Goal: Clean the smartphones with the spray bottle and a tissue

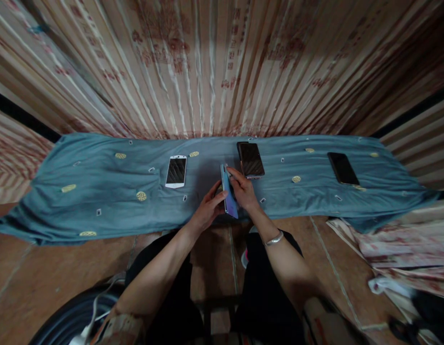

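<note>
Hands, left (207,207) and right (243,191), clamp one phone (229,194); three phones (176,171) lie on cloth (99,182).

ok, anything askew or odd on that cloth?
Mostly tidy. The teal patterned cloth is rumpled, its left end sagging. Three phones lie flat on it: white phone, dark glossy phone, black phone. A blue-backed phone stands on edge, held between left hand and right hand.
</note>
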`<move>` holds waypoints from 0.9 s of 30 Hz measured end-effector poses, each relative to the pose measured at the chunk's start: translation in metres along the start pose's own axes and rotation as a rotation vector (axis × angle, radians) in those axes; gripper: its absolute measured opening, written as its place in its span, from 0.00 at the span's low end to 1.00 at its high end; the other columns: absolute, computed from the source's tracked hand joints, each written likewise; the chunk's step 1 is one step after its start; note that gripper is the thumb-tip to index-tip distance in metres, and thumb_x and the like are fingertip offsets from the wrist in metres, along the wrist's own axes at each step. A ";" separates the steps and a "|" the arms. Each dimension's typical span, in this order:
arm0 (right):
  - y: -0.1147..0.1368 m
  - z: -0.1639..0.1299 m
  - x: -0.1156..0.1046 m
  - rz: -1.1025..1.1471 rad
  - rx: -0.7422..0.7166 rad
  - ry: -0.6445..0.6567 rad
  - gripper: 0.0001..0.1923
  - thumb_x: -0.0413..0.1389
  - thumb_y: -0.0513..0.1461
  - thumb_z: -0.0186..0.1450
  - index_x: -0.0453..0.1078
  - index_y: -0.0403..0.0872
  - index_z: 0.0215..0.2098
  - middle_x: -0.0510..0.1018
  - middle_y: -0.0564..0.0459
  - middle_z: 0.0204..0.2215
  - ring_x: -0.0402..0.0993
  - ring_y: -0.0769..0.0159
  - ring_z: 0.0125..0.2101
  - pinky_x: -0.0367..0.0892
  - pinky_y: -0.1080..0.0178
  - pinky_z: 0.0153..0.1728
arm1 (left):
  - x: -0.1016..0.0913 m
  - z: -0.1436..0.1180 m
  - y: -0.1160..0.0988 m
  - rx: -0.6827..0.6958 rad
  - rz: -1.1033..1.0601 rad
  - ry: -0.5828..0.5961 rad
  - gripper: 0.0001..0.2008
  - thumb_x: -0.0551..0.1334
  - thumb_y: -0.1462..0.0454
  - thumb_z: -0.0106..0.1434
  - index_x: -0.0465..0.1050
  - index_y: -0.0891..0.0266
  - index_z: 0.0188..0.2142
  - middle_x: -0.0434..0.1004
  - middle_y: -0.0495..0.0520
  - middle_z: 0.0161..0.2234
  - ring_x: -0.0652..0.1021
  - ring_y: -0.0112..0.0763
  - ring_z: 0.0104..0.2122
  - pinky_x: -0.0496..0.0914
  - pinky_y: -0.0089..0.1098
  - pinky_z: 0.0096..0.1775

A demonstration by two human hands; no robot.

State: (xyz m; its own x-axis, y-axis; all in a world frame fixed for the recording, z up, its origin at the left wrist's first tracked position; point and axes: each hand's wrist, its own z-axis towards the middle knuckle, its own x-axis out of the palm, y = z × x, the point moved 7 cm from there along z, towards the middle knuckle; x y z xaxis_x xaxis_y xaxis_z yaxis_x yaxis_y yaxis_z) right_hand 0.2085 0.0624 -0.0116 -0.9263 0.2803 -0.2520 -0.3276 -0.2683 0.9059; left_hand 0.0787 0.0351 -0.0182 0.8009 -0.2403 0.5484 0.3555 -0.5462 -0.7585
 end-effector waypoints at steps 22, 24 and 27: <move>-0.022 0.002 0.008 0.124 0.167 0.010 0.20 0.54 0.46 0.65 0.76 0.50 0.52 0.80 0.53 0.52 0.74 0.60 0.54 0.64 0.54 0.60 | -0.009 0.007 -0.008 0.076 0.052 -0.106 0.44 0.72 0.63 0.52 0.58 0.63 0.66 0.81 0.60 0.43 0.81 0.42 0.40 0.78 0.37 0.37; -0.018 -0.001 0.011 0.081 0.134 0.031 0.20 0.53 0.45 0.65 0.75 0.50 0.53 0.79 0.51 0.53 0.73 0.59 0.56 0.63 0.54 0.61 | -0.013 0.009 -0.010 0.101 0.079 -0.135 0.44 0.72 0.62 0.52 0.59 0.63 0.66 0.81 0.59 0.43 0.80 0.40 0.39 0.77 0.35 0.35; -0.013 -0.004 0.014 0.014 0.109 0.054 0.20 0.51 0.44 0.67 0.73 0.51 0.55 0.78 0.52 0.55 0.71 0.59 0.57 0.62 0.54 0.62 | -0.016 0.011 -0.012 0.124 0.112 -0.144 0.45 0.73 0.61 0.52 0.57 0.61 0.67 0.80 0.58 0.41 0.80 0.38 0.38 0.77 0.34 0.35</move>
State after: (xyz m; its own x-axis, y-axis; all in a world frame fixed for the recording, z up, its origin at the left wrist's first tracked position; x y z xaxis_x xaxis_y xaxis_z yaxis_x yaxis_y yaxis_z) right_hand 0.1994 0.0662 -0.0281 -0.9402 0.2262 -0.2546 -0.2953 -0.1691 0.9403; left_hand 0.0671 0.0538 -0.0216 0.8963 -0.1717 0.4088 0.3095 -0.4178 -0.8542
